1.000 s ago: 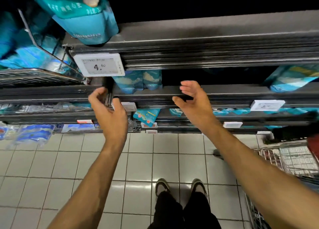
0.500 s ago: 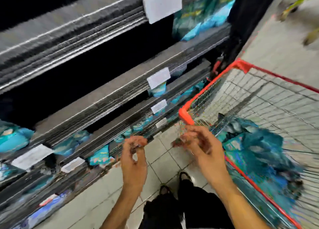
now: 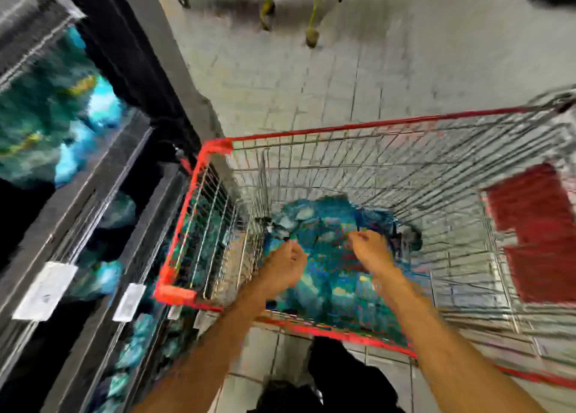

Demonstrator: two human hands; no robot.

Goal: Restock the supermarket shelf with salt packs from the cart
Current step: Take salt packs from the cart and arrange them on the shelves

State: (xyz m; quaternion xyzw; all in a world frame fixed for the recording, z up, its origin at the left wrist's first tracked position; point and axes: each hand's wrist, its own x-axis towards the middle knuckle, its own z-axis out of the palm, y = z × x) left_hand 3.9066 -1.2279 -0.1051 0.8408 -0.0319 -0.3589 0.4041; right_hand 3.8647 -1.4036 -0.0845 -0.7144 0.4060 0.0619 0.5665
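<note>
- Nearest: both bare forearms reached from the bottom edge over the near rim into the red-framed wire shopping cart [image 3: 193, 213].
- Left hand [image 3: 285, 264] hovered just above the packs, fingers loosely curled, nothing visibly held; heavy blur, so contact with the plastic could not be told.
- Right hand [image 3: 369, 249] was a bit further in, fingers bent down at the top of the heap; whether it already pinched a pack could not be told.
- Pile of teal-blue plastic salt packs [image 3: 327, 272] lay in the cart's near-left corner, heaped against the wire wall, a good number left to move.
- Red flap, probably the child seat panel [image 3: 530, 232], sat at the cart's right end.
- Left of the cart: dark metal supermarket shelf [image 3: 93, 188] with several tiers and white price tags [image 3: 45, 291] on the edges. Teal packs showed on upper and lower tiers, dark gaps between them.
- Judgement: mid-task, at the pick-up step; shelf partly stocked, cart far from emptied, so many more trips likely.
- Farthest: pale tiled floor [image 3: 311, 85] and another trolley's legs [image 3: 311, 23], blurred.
</note>
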